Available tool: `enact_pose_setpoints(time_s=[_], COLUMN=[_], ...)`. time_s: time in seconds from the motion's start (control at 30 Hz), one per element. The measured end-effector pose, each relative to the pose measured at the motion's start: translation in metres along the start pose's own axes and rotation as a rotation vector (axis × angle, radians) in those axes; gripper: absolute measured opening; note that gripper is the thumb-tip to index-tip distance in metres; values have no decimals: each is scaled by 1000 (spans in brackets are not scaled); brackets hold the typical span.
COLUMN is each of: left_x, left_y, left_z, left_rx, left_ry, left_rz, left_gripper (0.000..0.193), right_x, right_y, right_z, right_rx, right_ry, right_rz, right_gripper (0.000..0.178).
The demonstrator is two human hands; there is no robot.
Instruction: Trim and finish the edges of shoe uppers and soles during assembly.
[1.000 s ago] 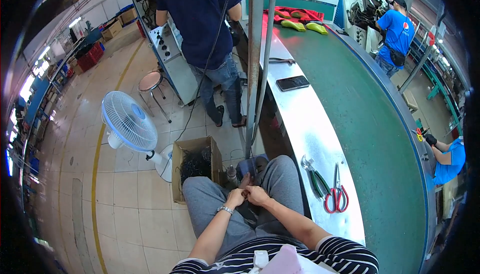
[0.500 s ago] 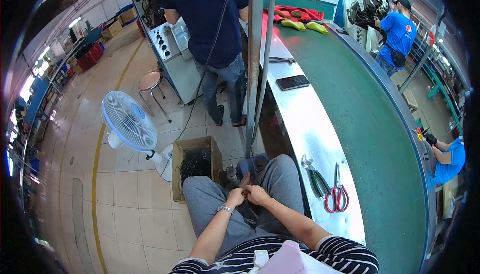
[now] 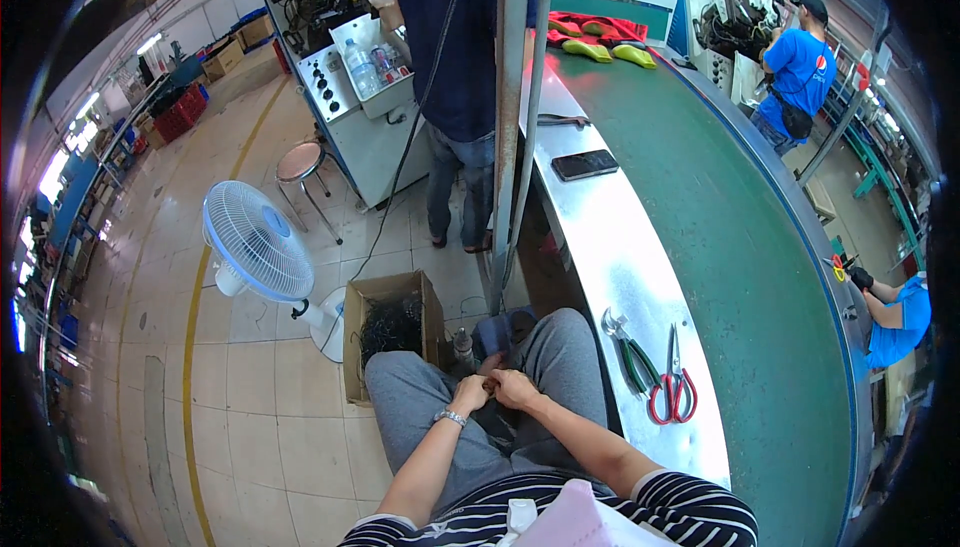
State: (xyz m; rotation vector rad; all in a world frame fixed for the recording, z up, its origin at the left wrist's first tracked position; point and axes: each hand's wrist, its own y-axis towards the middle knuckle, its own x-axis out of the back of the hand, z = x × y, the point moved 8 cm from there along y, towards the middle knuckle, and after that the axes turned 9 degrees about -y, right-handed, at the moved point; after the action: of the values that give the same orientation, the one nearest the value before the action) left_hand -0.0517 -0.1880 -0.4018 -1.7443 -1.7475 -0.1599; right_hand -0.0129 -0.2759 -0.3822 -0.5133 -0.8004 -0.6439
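Above my lap, my left hand (image 3: pixel 468 394) and my right hand (image 3: pixel 516 388) are drawn together with curled fingers. Their fingertips meet; whatever is between them, if anything, is too small and hidden to make out. To the right, on the shiny metal ledge (image 3: pixel 640 257), lie green-handled cutting pliers (image 3: pixel 634 359) and red-handled scissors (image 3: pixel 676 387), both apart from my hands. Farther along the same ledge rests a black phone (image 3: pixel 585 165).
A cardboard box (image 3: pixel 436 332) of dark tangled scraps stands by my left knee, near a white-blue fan (image 3: pixel 262 242). A metal post (image 3: pixel 510 147) rises ahead. The green conveyor belt (image 3: pixel 700 207) bears yellow-green shoe-shaped pieces (image 3: pixel 587 50). Co-workers (image 3: pixel 450 47) stand nearby.
The dark-shirted person ahead has shifted right and leans to the machine, uncovering a tray with a bottle. The blue-shirted worker's arm has risen. My hands have hardly moved.
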Motion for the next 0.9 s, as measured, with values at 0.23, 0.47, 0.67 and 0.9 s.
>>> enact_pose_setpoints(time_s=[0.23,0.47,0.67,0.9], left_x=[-4,-13,-13,-11], left_y=[3,11,10,12], left_z=[4,26,21,19], left_rx=[-16,18,14,35], left_ry=[16,32,38,54], left_rz=[6,9,8,10], left_gripper=[21,20,20,21], right_x=[1,-2,-2,2], right_y=[1,0,-1,1], right_z=[0,1,-1,-1], right_rx=[-23,-12,3,25], right_ry=[-35,4,-5,16], right_rz=[25,45,38,6], right_gripper=[23,22,22,19])
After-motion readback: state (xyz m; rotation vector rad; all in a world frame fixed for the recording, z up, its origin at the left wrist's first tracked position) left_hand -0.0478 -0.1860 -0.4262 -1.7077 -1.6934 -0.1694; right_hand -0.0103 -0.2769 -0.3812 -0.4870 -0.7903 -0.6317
